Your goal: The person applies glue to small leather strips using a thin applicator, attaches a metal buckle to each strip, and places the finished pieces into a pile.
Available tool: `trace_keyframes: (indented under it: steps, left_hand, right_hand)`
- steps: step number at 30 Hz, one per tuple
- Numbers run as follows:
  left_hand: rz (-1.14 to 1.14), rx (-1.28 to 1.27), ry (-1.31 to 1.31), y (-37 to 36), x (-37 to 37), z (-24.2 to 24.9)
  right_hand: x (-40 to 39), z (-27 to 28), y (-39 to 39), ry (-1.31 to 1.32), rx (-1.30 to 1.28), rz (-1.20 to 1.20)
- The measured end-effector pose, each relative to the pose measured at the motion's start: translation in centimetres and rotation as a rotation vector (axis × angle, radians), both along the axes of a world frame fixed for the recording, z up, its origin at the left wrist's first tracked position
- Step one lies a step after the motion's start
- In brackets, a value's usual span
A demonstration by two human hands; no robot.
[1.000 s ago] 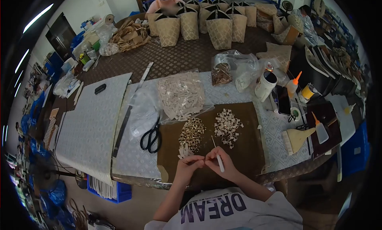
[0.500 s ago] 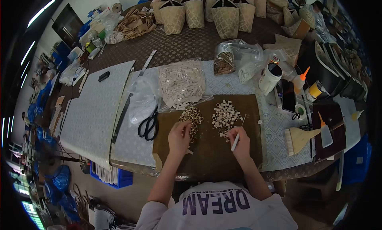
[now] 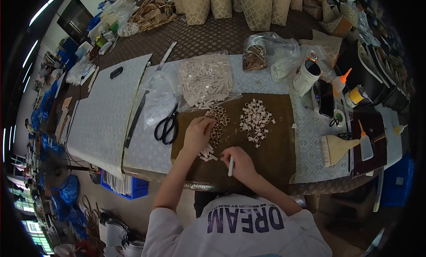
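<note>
My left hand [image 3: 197,133] is at the left edge of a pile of small gold-coloured metal rings [image 3: 218,127]. Its fingers are bent together in a pinch, and what is between them is too small to make out. My right hand [image 3: 240,163] is closed round a slim white pen-like tool [image 3: 230,166], just above the brown mat [image 3: 266,163]. Between the hands lie a few loose pale strips [image 3: 207,155]. Further right on the mat is a heap of small whitish looped pieces [image 3: 256,121], with neither hand touching it.
A clear bag of pale strips [image 3: 205,77] lies behind the rings. Black-handled scissors [image 3: 166,129] are left of the mat. To the right are a white can [image 3: 306,77], a phone [image 3: 326,99], a brush [image 3: 339,150] and an orange-tipped bottle [image 3: 366,147]. Patterned bags [image 3: 195,9] stand behind.
My right hand has moved left and towards my body, away from the looped pieces, still holding the white tool. My left hand stays by the rings. The camera view has shifted slightly.
</note>
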State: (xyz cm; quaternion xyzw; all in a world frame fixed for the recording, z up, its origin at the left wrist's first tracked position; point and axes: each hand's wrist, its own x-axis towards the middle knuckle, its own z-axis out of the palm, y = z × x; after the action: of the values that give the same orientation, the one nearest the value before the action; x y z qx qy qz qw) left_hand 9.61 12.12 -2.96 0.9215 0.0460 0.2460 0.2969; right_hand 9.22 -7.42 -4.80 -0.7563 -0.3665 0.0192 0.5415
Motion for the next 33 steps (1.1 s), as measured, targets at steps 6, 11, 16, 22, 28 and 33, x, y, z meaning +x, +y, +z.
trace_keyframes:
  steps: [6, 11, 16, 22, 28, 33]
  left_hand:
    - [-0.145, 0.058, -0.031, -0.1, -3.4, 0.0]
    - [-0.28, 0.109, 0.081, -0.4, -4.5, -0.4]
    - [-0.259, 0.084, 0.108, -0.9, -4.4, -0.9]
    - [-0.173, -0.17, 0.267, -1.1, -4.0, 0.0]
    - [-0.213, -1.34, 0.209, -3.0, -5.0, 0.7]
    - [-0.177, -1.701, 0.202, -4.7, -5.7, 1.9]
  right_hand:
    - [-1.3, -0.9, 2.9, -0.172, -0.22, 0.061]
    - [-1.5, -0.2, 2.4, -0.022, -0.266, 0.014]
    - [-0.3, 0.2, 1.0, 0.297, 0.045, -0.091]
    - [1.8, 0.8, -0.2, 0.58, 0.406, 0.014]
    - [2.1, 1.7, -0.4, 0.624, 0.425, 0.098]
    - [2.0, 3.3, -0.5, 0.492, 0.338, 0.064]
